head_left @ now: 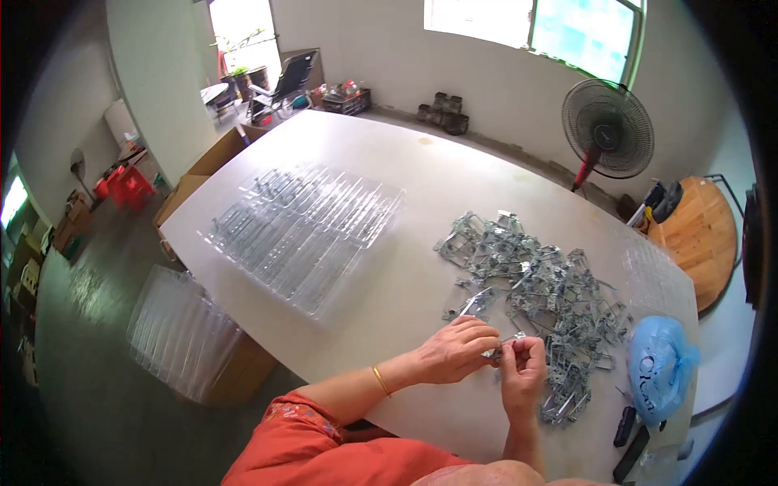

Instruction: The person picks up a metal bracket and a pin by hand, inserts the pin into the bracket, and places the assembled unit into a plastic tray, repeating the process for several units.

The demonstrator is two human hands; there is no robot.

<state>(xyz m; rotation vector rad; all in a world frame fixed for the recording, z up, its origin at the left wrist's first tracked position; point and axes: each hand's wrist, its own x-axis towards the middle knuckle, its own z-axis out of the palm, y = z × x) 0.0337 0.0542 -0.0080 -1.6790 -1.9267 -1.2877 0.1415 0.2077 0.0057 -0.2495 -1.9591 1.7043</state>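
Note:
Over the near edge of a heap of metal brackets [559, 296], my left hand [458, 350] and my right hand [523, 374] meet, fingertips close together. Both pinch a small shiny metal bracket [519, 335], mostly covered by the fingers. To the left lies a clear plastic tray [324, 296] with long parallel slots. Metal pieces sit in rows across its far part, while the nearer slots look bare. A yellow bangle [381, 381] circles my left wrist.
A blue plastic bag [658, 368] and dark hand tools [626, 428] lie at the table's right edge. More clear trays [182, 336] rest on a cardboard box [241, 373] at the left. Beyond the table stand a fan [608, 130] and a folding chair [284, 85].

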